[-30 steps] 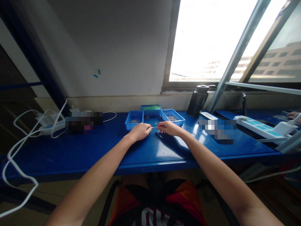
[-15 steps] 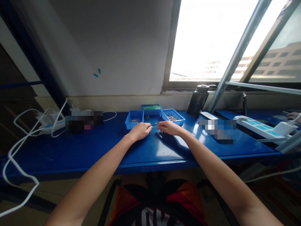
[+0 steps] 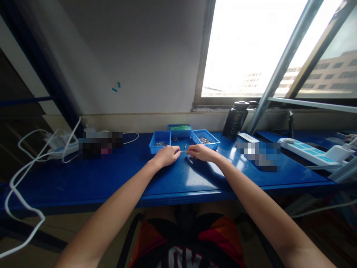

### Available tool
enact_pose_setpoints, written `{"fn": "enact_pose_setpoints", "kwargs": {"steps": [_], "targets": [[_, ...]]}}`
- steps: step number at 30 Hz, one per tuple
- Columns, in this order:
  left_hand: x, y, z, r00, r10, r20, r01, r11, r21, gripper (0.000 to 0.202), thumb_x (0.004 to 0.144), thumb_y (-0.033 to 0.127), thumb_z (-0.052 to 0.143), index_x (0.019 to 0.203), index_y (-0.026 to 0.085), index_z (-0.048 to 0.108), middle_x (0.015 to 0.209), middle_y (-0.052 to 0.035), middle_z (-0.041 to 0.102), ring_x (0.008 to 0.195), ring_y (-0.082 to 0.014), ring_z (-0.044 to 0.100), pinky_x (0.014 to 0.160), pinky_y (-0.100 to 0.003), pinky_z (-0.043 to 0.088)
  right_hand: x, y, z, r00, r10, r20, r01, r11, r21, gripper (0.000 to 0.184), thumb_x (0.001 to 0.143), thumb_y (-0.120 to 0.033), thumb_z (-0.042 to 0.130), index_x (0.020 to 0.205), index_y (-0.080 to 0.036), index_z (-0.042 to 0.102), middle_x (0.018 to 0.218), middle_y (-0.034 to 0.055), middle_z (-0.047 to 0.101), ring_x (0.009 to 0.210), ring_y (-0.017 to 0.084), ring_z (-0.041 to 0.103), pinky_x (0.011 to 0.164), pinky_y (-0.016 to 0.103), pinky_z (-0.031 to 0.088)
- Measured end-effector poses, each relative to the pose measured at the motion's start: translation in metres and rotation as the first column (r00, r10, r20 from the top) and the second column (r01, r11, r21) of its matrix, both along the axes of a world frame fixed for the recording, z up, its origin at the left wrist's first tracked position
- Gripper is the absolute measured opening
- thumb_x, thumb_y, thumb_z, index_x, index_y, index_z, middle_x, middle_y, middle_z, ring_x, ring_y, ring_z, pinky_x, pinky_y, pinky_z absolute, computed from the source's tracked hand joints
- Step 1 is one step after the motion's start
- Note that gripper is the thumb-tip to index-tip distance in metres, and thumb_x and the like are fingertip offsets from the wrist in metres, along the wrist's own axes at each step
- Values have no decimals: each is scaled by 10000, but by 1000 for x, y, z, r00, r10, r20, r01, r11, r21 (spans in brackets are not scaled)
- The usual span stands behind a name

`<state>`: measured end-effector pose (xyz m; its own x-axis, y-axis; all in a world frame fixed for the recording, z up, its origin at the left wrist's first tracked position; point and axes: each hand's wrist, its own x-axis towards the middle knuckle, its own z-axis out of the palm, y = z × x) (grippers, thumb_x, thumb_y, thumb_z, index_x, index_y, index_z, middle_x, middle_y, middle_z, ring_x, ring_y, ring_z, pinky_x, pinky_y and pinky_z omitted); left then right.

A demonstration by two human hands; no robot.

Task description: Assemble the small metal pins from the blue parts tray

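Observation:
My left hand (image 3: 166, 155) and my right hand (image 3: 201, 153) face each other low over the blue table, both closed in a pinch. Between the fingertips runs a thin metal rod-like piece (image 3: 183, 151), gripped at either end; its exact kind is too small to make out. A small metal part (image 3: 185, 146) lies just beyond the fingers, and a few more dark metal parts (image 3: 174, 139) lie further back. Beside my left hand is a blue tray (image 3: 152, 151) of small metal pieces. Behind my right hand stands another blue tray (image 3: 216, 143), also holding metal pieces.
A third blue tray (image 3: 169, 127) with green material (image 3: 180, 127) stands against the wall. To the right are a dark water bottle (image 3: 235, 120), a white flat object (image 3: 249, 137) and a power strip (image 3: 305, 150). White cables (image 3: 21, 199) hang at the left.
The view has shifted very slightly. Both hands keep the same pinch on the thin metal piece, with hardly any visible movement.

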<state>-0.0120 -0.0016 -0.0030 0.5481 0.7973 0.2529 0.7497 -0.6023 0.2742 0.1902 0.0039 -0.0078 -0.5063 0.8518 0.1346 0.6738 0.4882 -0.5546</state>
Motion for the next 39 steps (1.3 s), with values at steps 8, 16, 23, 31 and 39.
{"fn": "enact_pose_setpoints", "kwargs": {"steps": [8,16,23,31,39], "targets": [[1,-3,2,1000,7,-22,-7,1000,-8,356,853,384,316,842,184,610,796,-63,642,686,-174,566,562,-233,355,-1,-1,0,1000,-1,-7,1,1000,19,287,814,-356,400,766,-157,601,657,20,606,562,98,517,565,209,388],[2,-4,3,1000,3,-12,-3,1000,-17,386,863,401,287,779,170,584,756,-63,629,650,-161,553,531,-226,326,-3,-2,1,999,20,-29,-20,1000,-16,280,809,-346,415,755,-151,609,657,24,607,562,103,523,564,212,392],[1,-2,3,1000,-9,7,9,999,-50,360,866,381,284,805,176,574,752,-55,626,659,-162,557,532,-228,326,-3,-1,3,998,-16,-67,16,1000,-8,263,802,-337,434,768,-149,614,654,28,613,567,109,524,565,218,392],[-1,-2,8,999,-19,34,22,994,-104,229,809,341,408,818,177,568,796,-43,625,713,-162,559,580,-230,361,-3,0,6,997,-9,-74,6,999,-42,197,747,-321,516,758,-150,612,606,3,581,569,104,507,551,206,381],[1,-2,7,998,-54,20,55,995,-84,148,795,283,441,799,191,556,791,-26,614,709,-162,561,588,-231,379,-3,-3,12,999,-15,-41,13,998,-61,211,767,-326,498,774,-156,624,630,10,585,569,106,498,535,206,370]]}}
